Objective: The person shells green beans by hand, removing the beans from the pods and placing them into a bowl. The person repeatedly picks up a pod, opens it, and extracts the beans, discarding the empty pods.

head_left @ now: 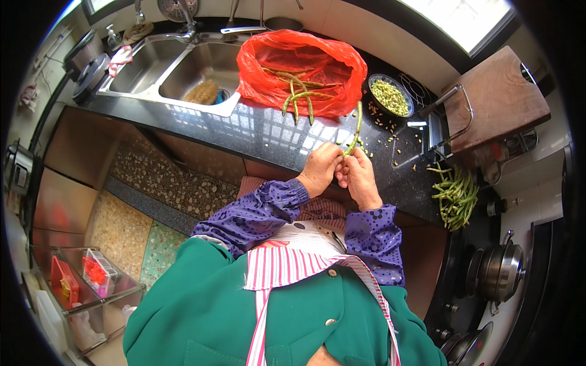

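A long green bean pod [357, 127] rises from between my fingertips, its far end beside the red plastic bag. My left hand [320, 165] pinches the pod's near end, and my right hand [360, 177] grips it at the same place, the two touching. The fingers hide that end of the pod. In the mouth of the red plastic bag [256, 48] lie several long pods [300, 94], some poking out over its front edge. A bowl of shelled beans [389, 94] stands right of the bag. Loose beans [379, 122] are scattered on the counter around it.
A heap of pods [455, 196] lies on the dark stone counter [206, 123] at the right. Left of the bag is a double steel sink [151, 64] holding a brown scrubber [203, 93]. A wooden cutting board [494, 100] stands in a rack; a steel pot [499, 273] sits on the stove.
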Demonstrator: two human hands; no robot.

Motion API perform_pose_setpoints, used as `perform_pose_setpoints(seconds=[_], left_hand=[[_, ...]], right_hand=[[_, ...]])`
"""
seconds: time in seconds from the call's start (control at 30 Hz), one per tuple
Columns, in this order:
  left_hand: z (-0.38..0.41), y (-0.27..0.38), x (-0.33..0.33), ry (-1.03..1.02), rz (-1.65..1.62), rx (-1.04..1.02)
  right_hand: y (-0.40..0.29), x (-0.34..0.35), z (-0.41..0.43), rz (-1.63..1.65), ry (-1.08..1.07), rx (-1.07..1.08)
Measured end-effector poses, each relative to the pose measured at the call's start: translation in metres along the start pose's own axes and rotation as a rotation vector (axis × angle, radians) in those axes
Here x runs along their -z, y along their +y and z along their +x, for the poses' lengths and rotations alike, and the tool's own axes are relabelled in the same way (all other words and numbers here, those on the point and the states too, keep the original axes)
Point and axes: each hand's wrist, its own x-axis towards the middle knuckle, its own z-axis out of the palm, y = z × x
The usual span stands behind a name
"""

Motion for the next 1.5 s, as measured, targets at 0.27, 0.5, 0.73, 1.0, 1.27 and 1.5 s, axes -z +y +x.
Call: perform_pose_setpoints(seconds=[0.27, 0.5, 0.73, 1.0, 1.27, 1.5], left_hand=[[0.005, -0.013, -0.006, 0.079, -0.034, -0.024], [0.012, -0.019, -0.009, 0.126, 0.003, 0.005], [0.028, -0.019, -0.04, 0.159, 0.04, 0.1], [0.048, -0.034, -0.029, 0.224, 0.101, -0.007], [0.038, -0.027, -0.027, 0.26, 0.053, 0.03], [0.032, 0.001, -0.04, 0.138, -0.046, -0.03]], right_hand=[[-0.007, 0.003, -0.002, -0.002, -0.049, -0.032], [-0.008, 0.002, 0.004, 0.006, -0.015, -0.036], [0.017, 0.011, 0.033, 0.042, 0.16, 0.163], [0.004, 0.02, 0.034, -0.635, 0.295, 0.518], [0.006, 0.017, 0.037, -0.665, 0.334, 0.698], [-0.005, 0.024, 0.022, 0.003, 0.275, 0.469]])
